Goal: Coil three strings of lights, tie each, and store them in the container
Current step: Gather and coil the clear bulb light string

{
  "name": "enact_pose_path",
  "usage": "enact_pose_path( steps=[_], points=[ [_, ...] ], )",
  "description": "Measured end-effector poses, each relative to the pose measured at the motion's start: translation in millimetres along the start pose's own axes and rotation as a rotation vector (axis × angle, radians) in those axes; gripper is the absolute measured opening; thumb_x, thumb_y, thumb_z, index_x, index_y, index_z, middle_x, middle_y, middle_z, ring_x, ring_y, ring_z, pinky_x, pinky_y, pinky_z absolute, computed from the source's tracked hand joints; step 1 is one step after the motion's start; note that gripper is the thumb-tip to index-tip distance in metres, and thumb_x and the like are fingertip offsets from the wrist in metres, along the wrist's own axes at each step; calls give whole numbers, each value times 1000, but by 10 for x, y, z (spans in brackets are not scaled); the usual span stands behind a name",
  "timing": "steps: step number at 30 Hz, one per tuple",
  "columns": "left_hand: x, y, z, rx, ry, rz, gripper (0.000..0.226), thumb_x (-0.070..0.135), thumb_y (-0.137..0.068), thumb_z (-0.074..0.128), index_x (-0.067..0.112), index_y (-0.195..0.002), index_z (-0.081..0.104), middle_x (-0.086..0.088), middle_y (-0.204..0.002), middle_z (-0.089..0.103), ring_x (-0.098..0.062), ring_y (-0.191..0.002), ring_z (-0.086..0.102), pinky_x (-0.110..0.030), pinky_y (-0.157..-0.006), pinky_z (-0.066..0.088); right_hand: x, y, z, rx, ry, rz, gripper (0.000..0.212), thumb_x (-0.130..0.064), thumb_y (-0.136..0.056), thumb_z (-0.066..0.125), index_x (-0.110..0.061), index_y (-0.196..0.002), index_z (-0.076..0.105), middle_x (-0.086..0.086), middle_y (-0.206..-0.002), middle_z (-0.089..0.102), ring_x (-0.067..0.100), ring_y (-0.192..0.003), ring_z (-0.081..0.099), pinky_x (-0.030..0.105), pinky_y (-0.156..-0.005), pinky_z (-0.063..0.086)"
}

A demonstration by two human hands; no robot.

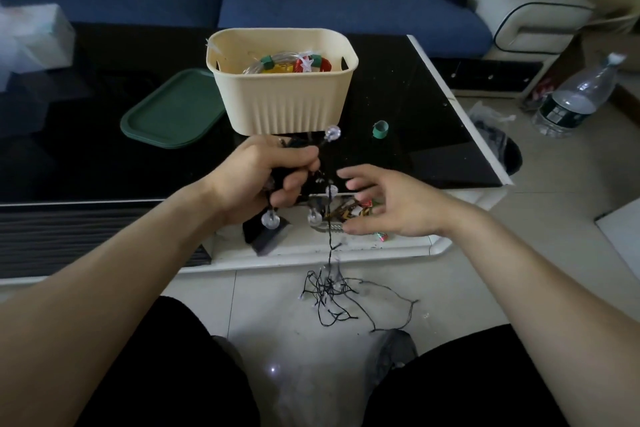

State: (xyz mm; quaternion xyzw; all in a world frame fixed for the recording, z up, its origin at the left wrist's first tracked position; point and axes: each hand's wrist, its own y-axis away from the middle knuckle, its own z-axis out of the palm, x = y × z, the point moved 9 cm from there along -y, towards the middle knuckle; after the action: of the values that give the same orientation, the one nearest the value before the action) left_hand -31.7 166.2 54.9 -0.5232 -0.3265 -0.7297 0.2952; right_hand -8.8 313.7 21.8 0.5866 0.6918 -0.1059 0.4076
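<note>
Container [282, 99], cream, on the black desk [104, 156]. Just in front of it, left hand [266, 180] grips a bundle of black light string [328, 239] trailing to the floor; right hand [388, 204] beside it, fingers spread, holding nothing.

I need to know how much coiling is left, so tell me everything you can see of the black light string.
The black light string is a thin dark wire carrying clear round bulbs. Its upper part is bunched into a coil that the left hand grips, with bulbs sticking out above and below the fist. One strand hangs straight down past the table edge to a loose tangle on the tiled floor. The open right hand is beside the strand; contact is unclear.
</note>
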Motion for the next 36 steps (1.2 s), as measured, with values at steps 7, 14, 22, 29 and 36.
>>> enact_pose_path(
  steps=[7,14,22,29,36],
  points=[
    [22,-16,-13,77,78,23,18,23,-84,56,8,-76,54,1,-49,37,-11,-36,28,-22,-43,21,-43,2,-35,-16,-169,19,30,-31,-102,56,-7,-90,68,12,-91,77,23,-93,74,50,-102,49],
    [45,-9,-4,-23,85,26,18,21,-88,56,5,-82,59,1,-50,43,-10,-35,32,-21,-42,22,14,-2,-80,3,-344,-67,64,-13,-80,81,-33,-134,53,1,-128,63,16,-116,65,39,-102,53],
    [33,-10,181,-103,46,-31,18,16,-86,52,0,-82,56,-4,-50,47,-8,-29,32,-16,-35,25,-225,-76,10,68,-325,-123,14,-18,-91,72,-9,-101,69,12,-104,75,33,-104,69,50,-98,52],
    [-266,-96,-27,50,-126,-225,32,22,-99,44,12,-69,46,-7,-53,41,-14,-34,28,-21,-36,22,37,60,-279,112,-595,-20,3,-7,-98,60,-6,-98,62,6,-65,61,26,-70,71,31,-73,60],
    [-329,-82,102,-29,-307,-256,30,22,-101,51,7,-76,56,-3,-52,36,-14,-39,29,-23,-41,21,83,173,-639,333,-343,-108,12,-19,-84,79,-11,-90,72,-2,-67,68,5,-61,62,15,-57,48]
  ],
)
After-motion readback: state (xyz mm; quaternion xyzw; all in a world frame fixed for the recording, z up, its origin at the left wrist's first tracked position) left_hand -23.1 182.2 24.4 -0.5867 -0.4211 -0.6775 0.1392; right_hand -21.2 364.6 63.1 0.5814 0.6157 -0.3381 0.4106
